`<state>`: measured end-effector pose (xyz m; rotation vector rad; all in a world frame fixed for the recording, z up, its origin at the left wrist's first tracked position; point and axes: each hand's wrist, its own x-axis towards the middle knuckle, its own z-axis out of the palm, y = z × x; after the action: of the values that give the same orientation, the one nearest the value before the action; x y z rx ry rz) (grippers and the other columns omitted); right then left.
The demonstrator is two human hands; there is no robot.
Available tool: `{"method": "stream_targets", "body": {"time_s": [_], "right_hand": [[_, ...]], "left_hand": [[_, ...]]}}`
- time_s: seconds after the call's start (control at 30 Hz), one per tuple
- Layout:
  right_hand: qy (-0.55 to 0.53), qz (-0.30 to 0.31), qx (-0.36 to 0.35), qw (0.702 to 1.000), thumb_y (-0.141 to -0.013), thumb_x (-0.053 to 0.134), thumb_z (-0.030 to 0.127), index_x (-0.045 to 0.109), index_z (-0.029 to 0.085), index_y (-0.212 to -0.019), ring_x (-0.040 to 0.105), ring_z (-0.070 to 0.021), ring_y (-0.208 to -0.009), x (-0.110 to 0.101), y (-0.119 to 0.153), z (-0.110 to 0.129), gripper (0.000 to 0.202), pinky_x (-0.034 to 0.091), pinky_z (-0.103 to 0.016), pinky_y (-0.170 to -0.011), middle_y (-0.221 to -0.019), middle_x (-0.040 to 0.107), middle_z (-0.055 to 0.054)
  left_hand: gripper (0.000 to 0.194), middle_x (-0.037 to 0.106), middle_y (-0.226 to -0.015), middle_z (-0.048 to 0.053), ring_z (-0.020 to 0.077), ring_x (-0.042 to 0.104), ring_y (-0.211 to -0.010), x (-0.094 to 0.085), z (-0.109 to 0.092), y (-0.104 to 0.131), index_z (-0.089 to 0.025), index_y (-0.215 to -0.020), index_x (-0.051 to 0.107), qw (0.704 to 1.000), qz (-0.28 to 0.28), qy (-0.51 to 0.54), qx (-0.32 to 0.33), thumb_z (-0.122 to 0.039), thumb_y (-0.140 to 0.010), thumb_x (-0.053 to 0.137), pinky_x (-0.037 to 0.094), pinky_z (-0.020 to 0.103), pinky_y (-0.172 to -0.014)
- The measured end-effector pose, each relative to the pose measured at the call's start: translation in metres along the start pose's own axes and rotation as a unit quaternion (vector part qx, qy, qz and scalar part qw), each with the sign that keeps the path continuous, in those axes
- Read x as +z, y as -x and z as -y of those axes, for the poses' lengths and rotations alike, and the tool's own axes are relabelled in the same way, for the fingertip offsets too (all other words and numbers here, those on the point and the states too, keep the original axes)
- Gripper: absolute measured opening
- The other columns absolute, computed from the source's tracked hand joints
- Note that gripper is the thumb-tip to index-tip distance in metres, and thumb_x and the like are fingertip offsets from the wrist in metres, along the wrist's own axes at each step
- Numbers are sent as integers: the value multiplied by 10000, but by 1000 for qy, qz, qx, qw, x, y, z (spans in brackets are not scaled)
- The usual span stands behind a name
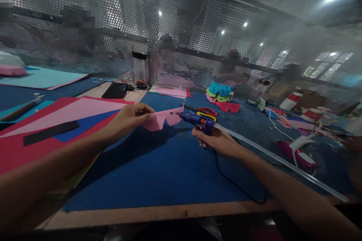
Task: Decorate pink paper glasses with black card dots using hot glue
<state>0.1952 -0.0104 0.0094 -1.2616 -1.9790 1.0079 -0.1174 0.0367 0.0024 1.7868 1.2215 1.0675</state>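
Observation:
Pinched by its left end, a pink sheet cutout [158,119] with a notched lower edge is in my left hand [131,117]. A small dark spot shows near the cutout's upper edge. My right hand [213,139] grips a blue glue gun [195,119] around its handle, with a small red light on it. The gun's nozzle points left and is at the cutout's right part; whether it touches I cannot tell. A long clear glue stick [271,152] sticks out of the gun's back. Behind the gun lie scissors [207,112] with red and yellow handles.
Coloured sheets [17,158] and a black strip [51,132] lie at left. Further back are a phone [114,90], a jar [140,69], blue and green mask-shaped cutouts [220,89] and a red one [227,106]. A purple glue gun [296,155] with a cord lies right. A perforated screen [192,34] stands behind.

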Motion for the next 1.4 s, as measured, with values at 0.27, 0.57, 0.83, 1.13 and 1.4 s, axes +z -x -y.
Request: {"method": "stream_targets", "body": {"time_s": [0.27, 0.57, 0.83, 1.13, 1.4], "right_hand": [[-70, -40, -11, 997, -809, 701, 598, 592, 175, -967, 612, -118, -559, -12, -10, 1, 464, 520, -248, -538, -667, 600, 30], [7, -68, 6, 998, -867, 664, 550, 611, 162, -845, 641, -119, -559, -52, -23, -27, 392, 527, -238, -551, -686, 649, -8], [77, -36, 124, 989, -843, 729, 470, 644, 159, -987, 635, -135, -539, -64, -28, -44, 352, 501, -240, -529, -663, 672, -9], [130, 14, 88, 988, -855, 652, 527, 624, 185, -765, 572, -120, -517, -66, -27, -46, 355, 462, -251, -530, -613, 625, 7], [139, 19, 98, 985, -869, 638, 505, 659, 169, -848, 586, -147, -537, -66, -28, -44, 338, 473, -285, -558, -633, 633, -9]], "left_hand": [[348, 734, -868, 47, 199, 672, -812, -4, 9, -7, -172, -953, 710, 1000, -13, -13, -5, -478, -790, 730, 514, 291, -737], [305, 693, -861, 6, 169, 582, -814, -5, -2, -4, -161, -952, 704, 998, -34, -42, -25, -433, -815, 705, 406, 265, -720], [364, 718, -922, 51, 194, 593, -827, -14, 5, -10, -157, -990, 704, 996, -64, -36, -44, -454, -783, 734, 432, 292, -736], [353, 715, -846, 18, 186, 595, -798, -15, -17, -6, -183, -892, 719, 985, -116, -104, -79, -493, -723, 708, 431, 251, -689], [365, 720, -863, 13, 179, 590, -800, -18, -8, -9, -175, -950, 725, 985, -109, -108, -78, -481, -753, 703, 418, 248, -703]]}}
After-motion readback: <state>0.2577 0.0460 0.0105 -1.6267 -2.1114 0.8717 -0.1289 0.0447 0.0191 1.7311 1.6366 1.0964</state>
